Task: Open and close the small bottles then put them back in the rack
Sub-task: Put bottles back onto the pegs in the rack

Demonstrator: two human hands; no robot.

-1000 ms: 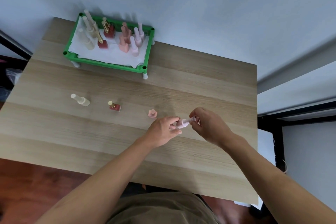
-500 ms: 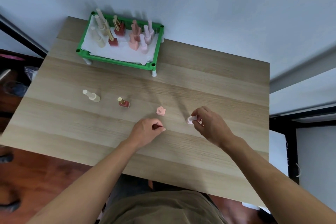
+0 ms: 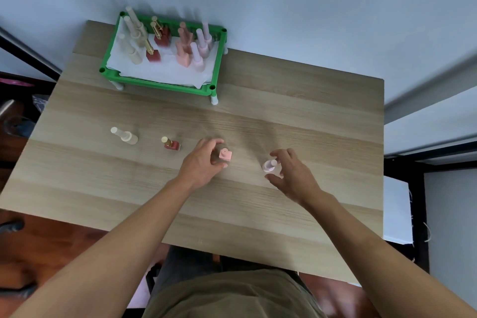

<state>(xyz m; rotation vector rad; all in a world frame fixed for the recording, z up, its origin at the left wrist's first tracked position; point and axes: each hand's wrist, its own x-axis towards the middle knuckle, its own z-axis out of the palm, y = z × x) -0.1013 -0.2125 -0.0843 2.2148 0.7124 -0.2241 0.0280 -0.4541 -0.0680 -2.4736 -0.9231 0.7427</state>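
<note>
A: Item one, the left hand (image 3: 204,162)?
B: It was curled over the table (image 3: 296,116), fingers (image 3: 214,142) bent and spread apart, thumb below. The coral bottle (image 3: 225,154) stood upright in the gap between fingertips and thumb. Whether any finger touched it could not be told; no grip was plainly shown.

A: Item two, the right hand (image 3: 293,175)?
B: Fingers were parted and loosely bent. The pink bottle (image 3: 269,165) stood upright just left of the palm, between the index finger above and the thumb below. Contact could not be told; nothing was clamped.

A: Loose stock left of the left fingers?
B: A red bottle (image 3: 172,144) with a gold cap stood near them, apart. A cream bottle (image 3: 125,135) stood farther left, well apart.

A: The rack (image 3: 216,64)?
B: Green, on short white legs, well beyond the fingertips of both hands, at the table's far left corner by the wall (image 3: 284,2). A white liner (image 3: 160,72) lay inside. On it stood cream bottles at the left, red gold-capped ones beside them, coral ones next, pink ones at the right. The exact count was blurred.

A: Anything nearer than the hands?
B: Both bare forearms ran back to the person, whose olive garment (image 3: 232,294) filled the lower edge.
</note>
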